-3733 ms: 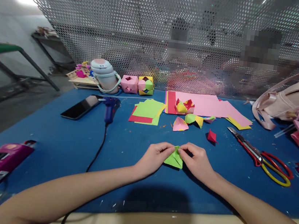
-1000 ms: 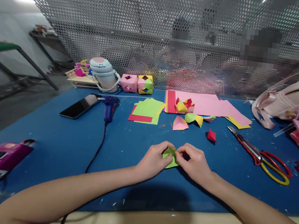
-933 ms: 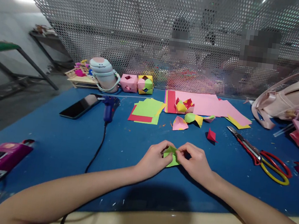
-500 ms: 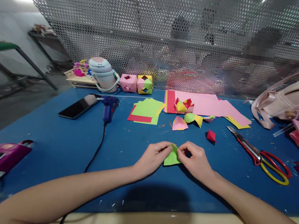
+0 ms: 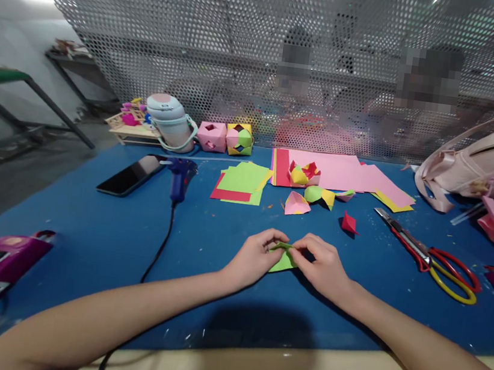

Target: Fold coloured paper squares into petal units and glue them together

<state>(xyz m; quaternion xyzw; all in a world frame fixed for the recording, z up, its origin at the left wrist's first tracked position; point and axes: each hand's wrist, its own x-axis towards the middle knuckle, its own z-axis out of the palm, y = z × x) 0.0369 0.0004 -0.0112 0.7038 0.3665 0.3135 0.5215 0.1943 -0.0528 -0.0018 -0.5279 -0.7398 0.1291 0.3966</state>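
Between my two hands, low over the blue table, is a small green sheet of paper (image 5: 283,263), partly folded along its far edge. My left hand (image 5: 257,252) pinches its left side, and my right hand (image 5: 319,260) grips the right side close to the fold. The fingers hide much of the folded edge. Just beyond lie a pink folded piece (image 5: 298,204), a red folded piece (image 5: 349,223) and a joined green and yellow paper strip (image 5: 320,196). A red and yellow paper cup shape (image 5: 304,174) sits farther back.
Left of my hands stand a blue glue gun (image 5: 179,179) with its cord, and a phone (image 5: 130,176). Green and red squares (image 5: 243,183) and pink sheets (image 5: 335,171) lie behind. A cutter (image 5: 404,237) rests by scissors (image 5: 453,279) at right. A perforated metal screen (image 5: 247,45) closes the back.
The green paper's far edge has been bent over, so less of its face shows. My left fingers have shifted up and curled over that edge; my right hand has moved slightly left.
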